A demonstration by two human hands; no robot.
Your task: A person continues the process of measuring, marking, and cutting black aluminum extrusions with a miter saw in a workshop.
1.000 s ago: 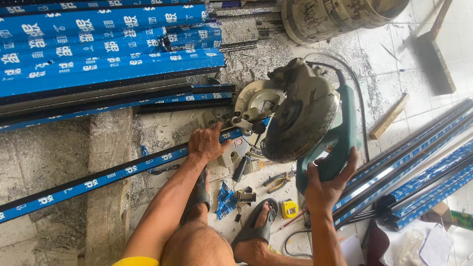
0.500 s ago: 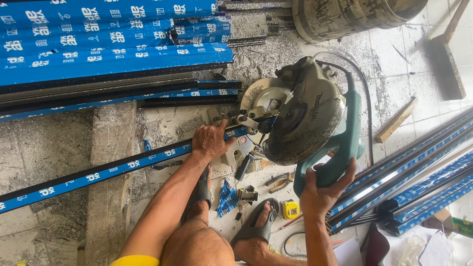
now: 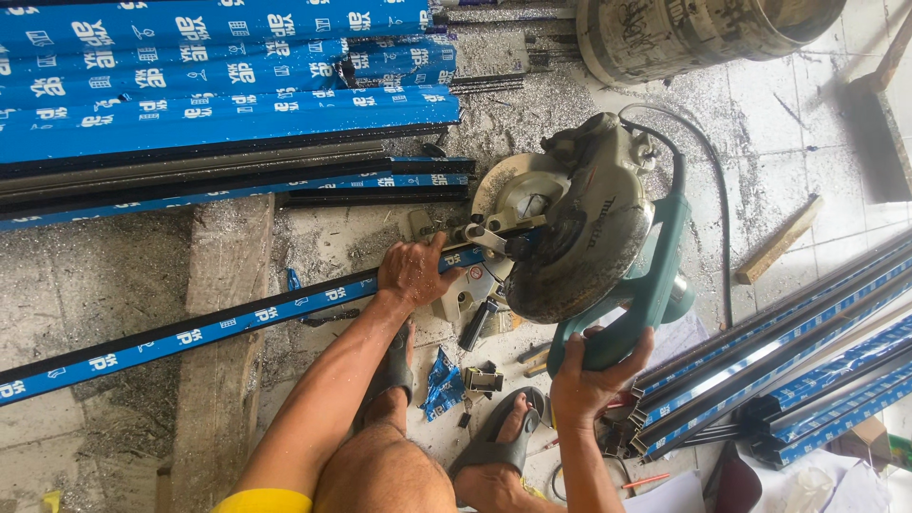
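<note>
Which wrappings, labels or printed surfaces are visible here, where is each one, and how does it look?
Wrapped profile: under the left hand, long bar, blue film, white marks.
Stacked profiles: upper left, blue film, white marks.
Profile bundle: lower right, blue and black strips.
Saw label: dark print on the grey blade guard; the right hand grips the teal handle below.
Bucket: top right, round, printed grey wall.
</note>
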